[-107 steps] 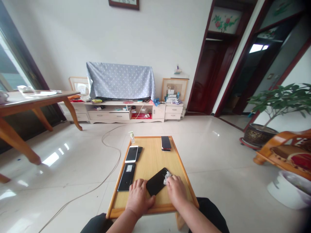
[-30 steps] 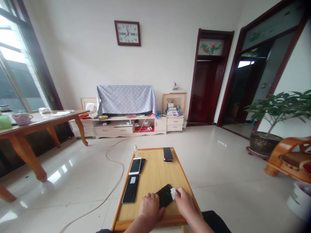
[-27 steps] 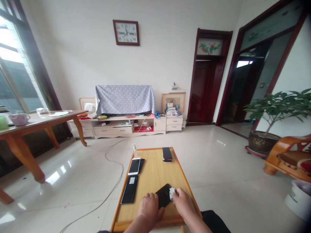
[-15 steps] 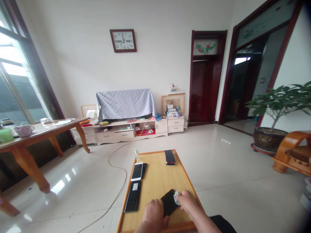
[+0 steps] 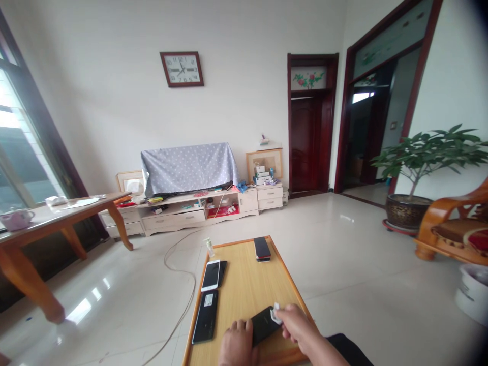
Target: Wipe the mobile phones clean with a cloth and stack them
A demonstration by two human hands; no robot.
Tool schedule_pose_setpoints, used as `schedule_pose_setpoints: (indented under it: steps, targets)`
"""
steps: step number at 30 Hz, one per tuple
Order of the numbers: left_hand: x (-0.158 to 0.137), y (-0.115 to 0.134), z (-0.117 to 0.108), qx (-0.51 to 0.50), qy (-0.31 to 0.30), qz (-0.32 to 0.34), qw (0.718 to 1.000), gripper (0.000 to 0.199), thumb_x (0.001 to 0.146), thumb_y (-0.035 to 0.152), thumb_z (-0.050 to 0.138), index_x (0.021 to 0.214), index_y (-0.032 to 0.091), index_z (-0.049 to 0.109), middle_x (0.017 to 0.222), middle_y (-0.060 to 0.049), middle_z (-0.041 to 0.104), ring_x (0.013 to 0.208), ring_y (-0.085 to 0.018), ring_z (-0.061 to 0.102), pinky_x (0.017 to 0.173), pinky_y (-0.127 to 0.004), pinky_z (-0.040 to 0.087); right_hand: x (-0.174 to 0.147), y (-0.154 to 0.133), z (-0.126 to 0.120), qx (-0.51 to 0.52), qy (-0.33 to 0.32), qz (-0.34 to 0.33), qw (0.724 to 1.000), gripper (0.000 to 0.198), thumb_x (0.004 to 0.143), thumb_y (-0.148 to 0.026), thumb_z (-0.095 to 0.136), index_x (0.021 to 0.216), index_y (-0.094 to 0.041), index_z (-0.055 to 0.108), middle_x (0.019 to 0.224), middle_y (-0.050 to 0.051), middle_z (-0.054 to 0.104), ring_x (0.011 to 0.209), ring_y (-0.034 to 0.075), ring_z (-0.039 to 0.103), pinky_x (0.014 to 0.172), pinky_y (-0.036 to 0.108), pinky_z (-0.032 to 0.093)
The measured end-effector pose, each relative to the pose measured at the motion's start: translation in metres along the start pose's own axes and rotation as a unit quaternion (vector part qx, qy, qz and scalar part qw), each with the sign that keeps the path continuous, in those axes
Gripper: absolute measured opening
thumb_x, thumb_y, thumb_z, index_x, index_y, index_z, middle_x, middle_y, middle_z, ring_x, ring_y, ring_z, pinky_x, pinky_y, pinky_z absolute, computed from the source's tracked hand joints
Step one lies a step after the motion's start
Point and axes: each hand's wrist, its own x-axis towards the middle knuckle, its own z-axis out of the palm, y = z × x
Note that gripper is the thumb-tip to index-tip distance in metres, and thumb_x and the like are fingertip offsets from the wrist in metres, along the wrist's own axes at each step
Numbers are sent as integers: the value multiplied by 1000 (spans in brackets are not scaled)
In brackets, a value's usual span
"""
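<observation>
A black phone (image 5: 264,325) lies at an angle on the near part of the small wooden table (image 5: 244,284). My left hand (image 5: 236,341) is closed over its lower left end, fingers curled on the edge. Pinched in my right hand (image 5: 295,323) is a crumpled white tissue (image 5: 276,313), which touches the phone's upper right corner. Along the table's left edge lie a dark phone with a white label (image 5: 206,316) and a white-framed phone (image 5: 211,275), which partly covers another dark one. Stacked phones (image 5: 262,248) rest at the far right corner.
A small pump bottle (image 5: 209,247) stands at the table's far left corner. A cable (image 5: 193,284) runs over the floor on the left. Beyond are a low TV cabinet (image 5: 175,218), a larger table (image 5: 95,206), a potted plant (image 5: 407,211) and a white bucket (image 5: 473,292).
My view has turned slightly to the right. The tissue in my right hand now sticks up a little more at the phone's corner; my left hand still holds the phone.
</observation>
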Motion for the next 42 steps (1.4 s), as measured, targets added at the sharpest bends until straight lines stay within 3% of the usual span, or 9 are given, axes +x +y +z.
schedule_pose_setpoints:
  steps: [3,6,10,14,17,22,30,35,42]
  targets:
    - [-7,-3,-7,-25,12,5,1000,65,76,22,55,141,22,51,120,-13,67,109,-31,63,93,-44,50,-7,-3,3,48,-6,-5,999,35,80,-56,63,75,-22,54,57,-2,56,41,11,50,39,19,20]
    - [-16,-8,-12,-121,65,41,990,51,87,24,49,137,26,55,121,-9,69,110,-24,65,95,-33,49,-22,-14,6,142,-24,-68,987,42,80,-62,64,75,-23,51,56,-6,49,41,8,43,41,20,19]
    - [-27,-6,-21,-287,172,80,939,37,98,37,41,127,29,63,123,-5,70,112,-18,66,96,-26,49,-45,-41,7,205,-9,-206,957,44,83,-64,64,75,-23,49,57,-7,43,48,9,37,46,23,28]
    - [-38,3,-32,-392,206,89,892,40,96,47,49,125,26,66,121,-8,71,110,-21,67,96,-29,51,-48,-67,1,196,57,-295,933,42,86,-60,64,76,-21,51,67,-4,51,62,13,44,59,26,36]
    - [-45,8,-37,-436,220,82,869,46,93,53,52,120,20,69,109,-11,74,99,-24,69,88,-32,54,-49,-77,0,178,91,-303,932,42,87,-61,63,76,-21,52,70,-2,55,66,14,47,63,27,37]
    - [-52,12,-40,-462,230,69,854,50,90,59,53,110,17,71,83,-8,72,81,-22,67,75,-29,54,-75,-85,13,135,65,-344,927,35,91,-55,60,80,-22,53,71,-2,58,65,15,50,62,26,38]
    - [-53,8,-30,-479,214,84,847,32,94,47,53,96,18,67,84,-4,68,79,-17,61,73,-24,49,-74,-87,13,123,110,-325,931,37,89,-55,62,75,-24,47,65,-4,51,60,14,45,58,25,36]
    - [-53,5,-31,-466,206,90,856,30,95,45,52,99,18,67,86,-4,68,79,-17,60,74,-25,48,-85,-93,18,123,59,-356,924,33,92,-53,59,80,-23,51,71,-2,57,65,15,50,63,26,40]
    - [-58,7,-34,-485,211,79,845,35,93,50,54,96,18,68,84,-4,68,78,-17,61,72,-24,49,-69,-88,12,140,103,-318,932,37,86,-57,65,77,-23,52,68,-2,57,64,15,49,62,27,40]
